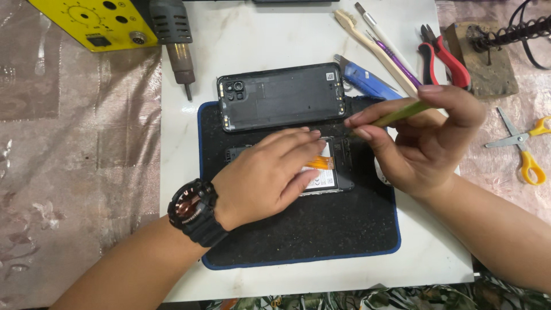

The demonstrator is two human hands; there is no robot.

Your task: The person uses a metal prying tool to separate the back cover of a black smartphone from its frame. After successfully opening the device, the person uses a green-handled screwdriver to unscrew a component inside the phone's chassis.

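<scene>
1. Black mat [321, 229] on a white board [270, 34]; an opened phone [336, 172] lies on the mat w/ its battery and an orange flex strip [321, 163] showing.
2. Left hand [267, 178], palm down, fingers flat and spread, presses on the phone and covers most of it; it grips nothing. Black watch [194, 211] on that wrist.
3. Right hand [425, 138] pinches a thin green tool [402, 113] btwn thumb and fingers, rest of hand curled. Tip points down-left toward the phone's upper right corner; can't tell if the tip touches.
4. Step in hand, as I judge it: working inside the opened phone, steadied by the left hand, tool aimed at the corner near the flex.
5. Next move prob. calls for a light, shallow tip so the flex isn't nicked, w/ the left hand holding the body down.
6. Phone sits mid-mat, under the left hand, just left of and below the right hand.
7. Back cover [281, 95], inside up, lies just above the phone, half off the mat.
8. Around: brushes [367, 35], blue knife [367, 79], red cutters [447, 57], yellow scissors [525, 149] at right; hot-air nozzle [179, 54] and yellow unit [94, 23] top left.
</scene>
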